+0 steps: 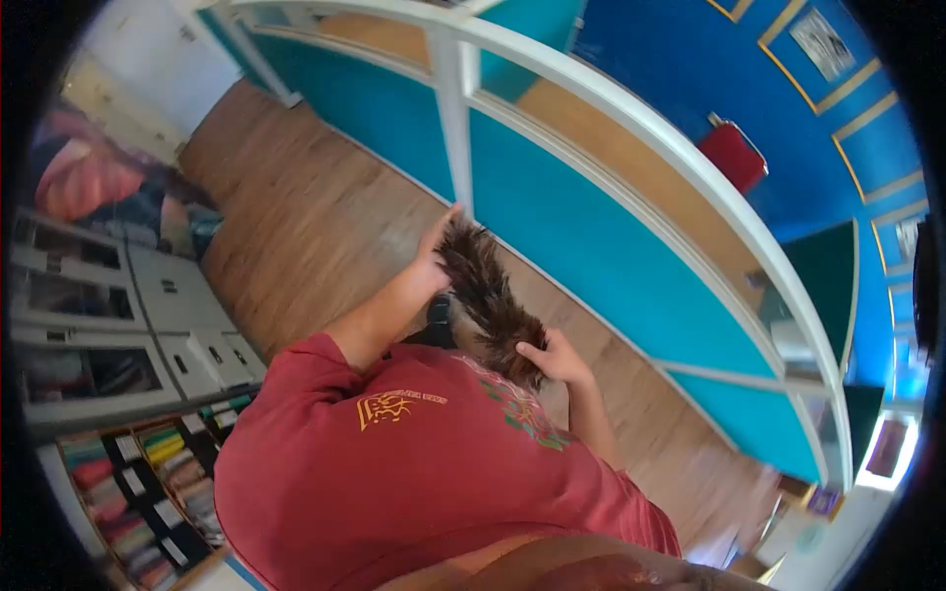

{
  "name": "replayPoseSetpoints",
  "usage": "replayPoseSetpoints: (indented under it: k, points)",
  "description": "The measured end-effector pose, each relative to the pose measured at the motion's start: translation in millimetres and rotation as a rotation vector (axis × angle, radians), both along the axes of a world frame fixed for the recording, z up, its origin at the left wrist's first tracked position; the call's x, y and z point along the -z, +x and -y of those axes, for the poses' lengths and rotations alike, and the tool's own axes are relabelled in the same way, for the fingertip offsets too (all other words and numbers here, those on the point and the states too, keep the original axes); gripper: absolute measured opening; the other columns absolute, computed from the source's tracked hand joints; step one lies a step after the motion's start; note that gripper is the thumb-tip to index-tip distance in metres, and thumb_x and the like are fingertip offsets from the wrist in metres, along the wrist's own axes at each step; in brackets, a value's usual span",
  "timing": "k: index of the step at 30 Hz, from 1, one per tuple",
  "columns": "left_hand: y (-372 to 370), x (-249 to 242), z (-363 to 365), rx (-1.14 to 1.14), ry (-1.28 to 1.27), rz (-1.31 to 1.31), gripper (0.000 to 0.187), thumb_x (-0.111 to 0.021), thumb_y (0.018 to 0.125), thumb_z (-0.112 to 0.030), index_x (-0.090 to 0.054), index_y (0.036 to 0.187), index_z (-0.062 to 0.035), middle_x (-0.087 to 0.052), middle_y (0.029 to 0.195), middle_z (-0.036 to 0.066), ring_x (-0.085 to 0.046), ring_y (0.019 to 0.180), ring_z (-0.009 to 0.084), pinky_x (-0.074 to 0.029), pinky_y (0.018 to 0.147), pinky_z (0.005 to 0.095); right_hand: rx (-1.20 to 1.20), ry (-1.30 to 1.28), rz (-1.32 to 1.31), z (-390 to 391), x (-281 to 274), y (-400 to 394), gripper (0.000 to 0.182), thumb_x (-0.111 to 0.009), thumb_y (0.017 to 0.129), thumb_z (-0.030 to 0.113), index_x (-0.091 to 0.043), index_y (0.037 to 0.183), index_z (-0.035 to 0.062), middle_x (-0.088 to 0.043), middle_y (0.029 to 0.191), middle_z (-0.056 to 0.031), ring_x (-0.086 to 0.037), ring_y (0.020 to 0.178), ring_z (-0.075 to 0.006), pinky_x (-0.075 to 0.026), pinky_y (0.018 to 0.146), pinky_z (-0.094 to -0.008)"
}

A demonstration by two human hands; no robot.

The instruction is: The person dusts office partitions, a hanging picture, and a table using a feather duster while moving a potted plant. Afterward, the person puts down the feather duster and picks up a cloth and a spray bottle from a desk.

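Observation:
A brown feather duster (486, 286) lies slantwise in front of my chest, between my two hands. My right hand (558, 357) is closed round its lower end, with the thumb pressed on the feathers. At the upper end, my left hand (431, 264) holds the duster from the side. One digit of that hand stretches up along the feathers, and its other fingers are mostly hidden. No handle of the duster shows.
A teal partition with a white frame (453, 123) runs diagonally ahead, over a wooden floor (286, 217). White cabinets (182, 291) and a shelf of folded cloth (148, 483) stand at left. A person's pinkish clothing (89, 177) shows blurred at upper left. Beyond the partition is a red chair (732, 158).

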State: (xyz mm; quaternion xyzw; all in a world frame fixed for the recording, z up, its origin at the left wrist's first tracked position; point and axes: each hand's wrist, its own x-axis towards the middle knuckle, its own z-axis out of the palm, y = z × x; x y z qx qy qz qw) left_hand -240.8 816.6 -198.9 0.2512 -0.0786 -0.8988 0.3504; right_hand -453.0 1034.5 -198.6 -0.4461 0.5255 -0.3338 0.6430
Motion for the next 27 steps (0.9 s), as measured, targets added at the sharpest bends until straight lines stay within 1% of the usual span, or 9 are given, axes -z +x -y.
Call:
replayPoseSetpoints:
  k: [2,5,8,11,15,17,21,23,27]
  points:
    - [37.8,-24.2,-7.2,-0.300,0.102,0.111,0.040,-0.065,0.092,-0.042,-0.066,0.104,-0.0046,-0.068,0.095,0.013,-0.066,0.089,0.0321,-0.055,0.079,0.0479,-0.122,-0.147,-0.124,29.9,-21.1,23.7,0.030,-0.066,0.093,0.014,-0.062,0.117,-0.0038,-0.071,0.101,-0.0117,-0.063,0.091,-0.0158,-0.051,0.084,-0.0355]
    - [111.3,22.6,7.9,-0.446,0.037,0.020,0.039,-0.063,0.093,-0.043,-0.067,0.105,-0.0063,-0.068,0.098,0.013,-0.066,0.091,0.0330,-0.054,0.083,0.0523,-0.322,-0.148,-0.342,69.9,-31.4,60.9,0.026,-0.064,0.093,0.014,-0.064,0.114,-0.0006,-0.071,0.092,-0.0165,-0.065,0.084,-0.0208,-0.051,0.080,-0.0368]
    - [163.3,-13.8,18.9,-0.551,0.212,0.093,0.043,-0.057,0.094,-0.050,-0.068,0.093,-0.0083,-0.070,0.092,0.012,-0.066,0.082,0.0318,-0.054,0.077,0.0513,-0.298,-0.372,-0.371,113.6,-24.0,108.4,0.023,-0.061,0.092,0.012,-0.064,0.113,0.0010,-0.069,0.087,-0.0214,-0.067,0.081,-0.0295,-0.051,0.078,-0.0391]
    - [223.2,-37.6,41.9,-0.557,0.209,0.184,0.036,-0.061,0.094,-0.045,-0.065,0.096,-0.0085,-0.068,0.093,0.011,-0.067,0.087,0.0301,-0.054,0.082,0.0492,-0.309,-0.340,-0.400,157.9,-17.1,165.6,0.024,-0.058,0.091,0.007,-0.063,0.113,-0.0001,-0.069,0.092,-0.0225,-0.068,0.087,-0.0354,-0.051,0.080,-0.0408]
    - [302.0,-44.7,76.0,-0.701,0.005,0.167,0.037,-0.061,0.094,-0.046,-0.063,0.087,-0.0096,-0.066,0.083,0.008,-0.064,0.077,0.0255,-0.054,0.076,0.0425,-0.306,-0.310,-0.349,222.0,2.6,256.4,0.023,-0.056,0.092,0.007,-0.062,0.113,-0.0007,-0.069,0.095,-0.0221,-0.068,0.091,-0.0325,-0.050,0.082,-0.0397]
    - [342.4,-43.3,87.4,-0.743,-0.431,0.458,0.037,-0.061,0.095,-0.046,-0.063,0.083,-0.0114,-0.061,0.075,0.004,-0.058,0.067,0.0218,-0.051,0.068,0.0361,-0.345,-0.482,-0.321,256.9,30.8,301.9,0.025,-0.054,0.097,0.011,-0.062,0.118,0.0011,-0.070,0.093,-0.0143,-0.061,0.088,-0.0175,-0.049,0.081,-0.0353]
    - [431.7,-60.1,133.4,-0.876,-0.216,0.323,0.035,-0.061,0.095,-0.047,-0.063,0.082,-0.0147,-0.056,0.070,0.002,-0.052,0.062,0.0208,-0.048,0.065,0.0347,-0.503,-0.334,-0.233,324.6,2.4,371.2,0.027,-0.053,0.099,0.012,-0.060,0.122,0.0006,-0.070,0.097,-0.0105,-0.060,0.091,-0.0153,-0.049,0.083,-0.0342]
    - [456.8,-68.9,155.0,-1.053,0.129,0.050,0.034,-0.063,0.093,-0.049,-0.063,0.081,-0.0173,-0.060,0.077,0.003,-0.057,0.069,0.0221,-0.050,0.069,0.0372,-0.537,-0.421,-0.136,345.8,-12.3,383.9,0.028,-0.053,0.099,0.013,-0.059,0.123,-0.0004,-0.069,0.100,-0.0097,-0.060,0.092,-0.0160,-0.049,0.084,-0.0343]
    - [492.6,-42.5,206.6,-1.068,0.081,0.108,0.040,-0.061,0.092,-0.055,-0.063,0.093,-0.0150,-0.064,0.099,0.006,-0.061,0.091,0.0260,-0.052,0.081,0.0477,-0.616,-0.473,-0.190,412.8,-20.5,416.3,0.027,-0.053,0.099,0.013,-0.061,0.120,-0.0010,-0.069,0.098,-0.0133,-0.061,0.094,-0.0181,-0.049,0.084,-0.0370]
